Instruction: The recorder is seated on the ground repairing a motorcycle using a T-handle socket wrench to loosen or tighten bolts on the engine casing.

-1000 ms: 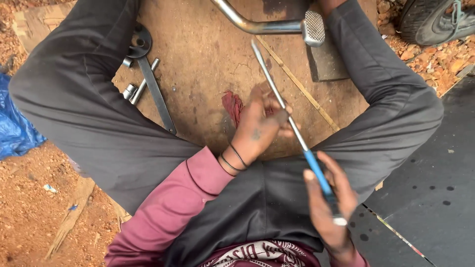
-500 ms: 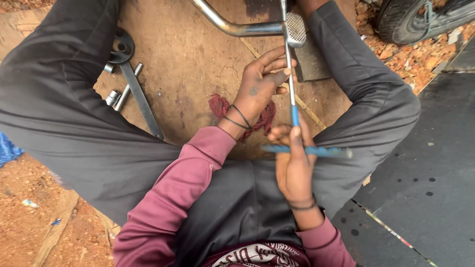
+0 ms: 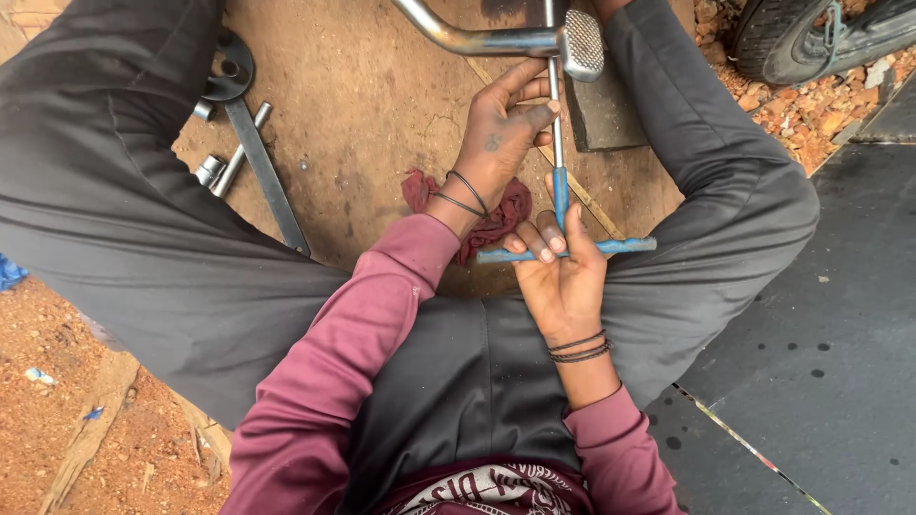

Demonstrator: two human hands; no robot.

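T-handle wrench with a blue crossbar and a slim grey steel shaft [image 3: 558, 205] stands nearly upright in view, between the person's spread knees, over a brown wooden board [image 3: 363, 105] on the ground. Right hand [image 3: 563, 277] is closed on the crossbar: fingers [image 3: 544, 238] curl over the blue bar just left of the shaft, thumb on the right side, palm toward the camera; dark bands at the wrist. Bar ends stick out on both sides of the hand. Left hand [image 3: 496, 138] is closed loosely round the shaft higher up, fingertips pinching the grey steel just under a chrome bent lever with a knurled end pad [image 3: 582, 43]; dark bands on this wrist as well. Upper end of the shaft passes behind the lever, so its tip is hidden. Crumpled dark red rag [image 3: 496, 215] lies on the board under the left wrist, touching the maroon sleeve [image 3: 353, 353]. Long grey flat spanner with a ring end [image 3: 250, 133] lies on the board at left, with two short steel sockets [image 3: 224, 167] just beside it. Dark rectangular block [image 3: 599, 114] sits under the lever pad. Grey trouser legs [image 3: 124, 219] frame the board. Black tyre [image 3: 792, 38] at top right rests on reddish gravel. Dark sheet with small holes [image 3: 821, 334] covers the ground at right.
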